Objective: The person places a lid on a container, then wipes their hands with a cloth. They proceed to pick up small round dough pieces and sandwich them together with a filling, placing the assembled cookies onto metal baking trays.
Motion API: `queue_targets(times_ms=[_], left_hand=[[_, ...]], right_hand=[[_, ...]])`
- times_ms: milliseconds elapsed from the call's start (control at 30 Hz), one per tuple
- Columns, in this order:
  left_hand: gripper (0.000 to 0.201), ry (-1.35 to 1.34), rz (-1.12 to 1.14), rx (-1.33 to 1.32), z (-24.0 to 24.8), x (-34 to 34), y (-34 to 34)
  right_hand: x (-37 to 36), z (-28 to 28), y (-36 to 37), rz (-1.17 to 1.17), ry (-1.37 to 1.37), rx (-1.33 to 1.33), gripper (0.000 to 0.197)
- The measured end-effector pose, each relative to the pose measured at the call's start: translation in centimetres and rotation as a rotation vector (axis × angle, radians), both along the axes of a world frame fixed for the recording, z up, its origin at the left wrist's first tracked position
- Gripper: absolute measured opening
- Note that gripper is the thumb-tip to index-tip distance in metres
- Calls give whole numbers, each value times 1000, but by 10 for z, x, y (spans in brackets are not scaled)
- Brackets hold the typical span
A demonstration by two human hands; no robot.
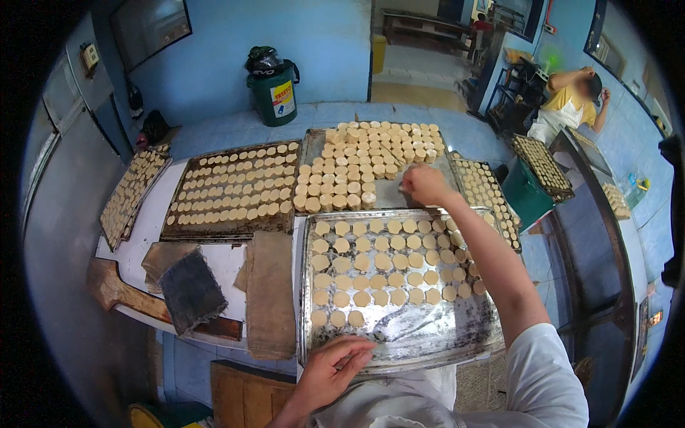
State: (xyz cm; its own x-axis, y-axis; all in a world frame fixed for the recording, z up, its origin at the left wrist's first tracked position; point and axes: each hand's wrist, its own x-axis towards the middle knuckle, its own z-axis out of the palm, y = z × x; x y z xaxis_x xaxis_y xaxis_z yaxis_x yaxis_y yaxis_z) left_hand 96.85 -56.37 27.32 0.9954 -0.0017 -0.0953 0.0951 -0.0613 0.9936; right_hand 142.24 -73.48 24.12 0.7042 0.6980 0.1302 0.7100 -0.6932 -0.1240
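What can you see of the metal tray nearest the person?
The metal baking tray is rectangular and shallow, with a raised rim and a shiny, stained base. It lies flat at the picture's lower middle. Pale dough rounds sit in rows on it, the nearest row holding three; its near right is bare. The left hand is at its near edge; contact is unclear.

From my end, the metal tray (428, 332) at lower centre looks glossy, scuffed and streaked; its pale discs (382, 262) read matt and smooth. Lower left, I see rough, matt brown cloth (270, 296) and a dark cloth (191, 289), frayed at the edge. Upper left of centre, the green bin (261, 98) looks like smooth plastic.
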Motion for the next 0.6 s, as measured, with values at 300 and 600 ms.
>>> queue_targets(times_ms=[300,600], left_hand=[[21,31,57,-111,-12,-13,13],[22,-50,-22,0,6,7,2]], right_hand=[[9,36,-79,-305,-40,21,13],[-12,31,-63,-404,262,-141,34]])
